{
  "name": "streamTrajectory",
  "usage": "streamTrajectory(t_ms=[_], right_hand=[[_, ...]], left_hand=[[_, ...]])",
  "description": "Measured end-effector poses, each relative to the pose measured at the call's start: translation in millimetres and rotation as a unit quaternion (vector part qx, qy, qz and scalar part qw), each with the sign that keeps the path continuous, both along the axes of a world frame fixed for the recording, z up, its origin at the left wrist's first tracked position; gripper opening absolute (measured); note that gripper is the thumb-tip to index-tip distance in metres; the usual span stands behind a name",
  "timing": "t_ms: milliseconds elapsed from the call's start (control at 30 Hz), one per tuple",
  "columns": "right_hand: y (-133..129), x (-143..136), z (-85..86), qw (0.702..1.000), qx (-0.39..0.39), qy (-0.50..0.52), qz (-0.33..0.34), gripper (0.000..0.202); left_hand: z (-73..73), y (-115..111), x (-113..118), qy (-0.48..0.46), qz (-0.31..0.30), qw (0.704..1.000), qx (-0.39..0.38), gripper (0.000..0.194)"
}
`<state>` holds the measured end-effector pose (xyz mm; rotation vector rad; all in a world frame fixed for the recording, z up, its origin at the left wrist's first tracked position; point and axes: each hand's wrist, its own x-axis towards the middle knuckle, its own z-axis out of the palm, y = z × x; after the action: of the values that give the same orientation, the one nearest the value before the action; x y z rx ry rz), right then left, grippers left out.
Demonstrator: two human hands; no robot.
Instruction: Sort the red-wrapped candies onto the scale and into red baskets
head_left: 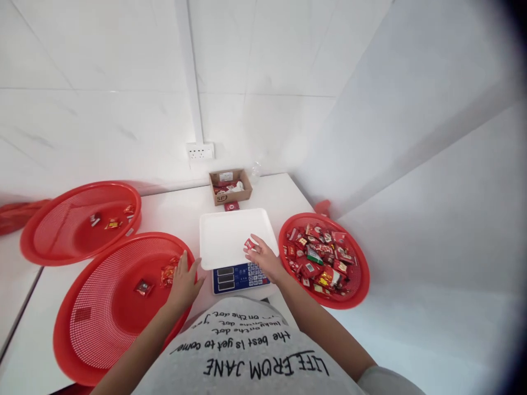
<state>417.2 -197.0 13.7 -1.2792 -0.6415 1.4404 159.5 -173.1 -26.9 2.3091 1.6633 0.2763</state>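
Over the white tray [224, 236] of a blue scale [236, 277], my right hand [262, 259] holds a small red packet [249, 243] between its fingertips. My left hand [185, 280] is spread, with nothing seen in it, above the right rim of the near red basket [93, 329]. Inside that basket, a red-wrapped piece [144, 287] lies left of my left hand, and orange-red packets [167, 275] lie beside its fingers. To the right of the scale, a red basket [364, 274] holds several mixed wrapped pieces [323, 249].
A cardboard box [220, 198] with packets stands behind the scale, with a red packet [231, 206] in front of it. Another red basket [31, 241] with several pieces is at the far left. A wall socket [200, 151] is above the white table [164, 211].
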Motion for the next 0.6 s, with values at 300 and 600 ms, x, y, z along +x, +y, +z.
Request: streamTrajectory(t_ms=[300,600], right_hand=[[12.3,3.8,0.3,1.000,0.020,0.007,0.005,0.069],[13.8,53.9,7.4,0.971,0.070,-0.225,0.033,0.057]], left_hand=[[0.3,7.4,0.6,0.000,-0.016,1.000,0.004,0.047],[5.0,11.1,7.4,0.001,0.038,0.999,-0.015,0.047]])
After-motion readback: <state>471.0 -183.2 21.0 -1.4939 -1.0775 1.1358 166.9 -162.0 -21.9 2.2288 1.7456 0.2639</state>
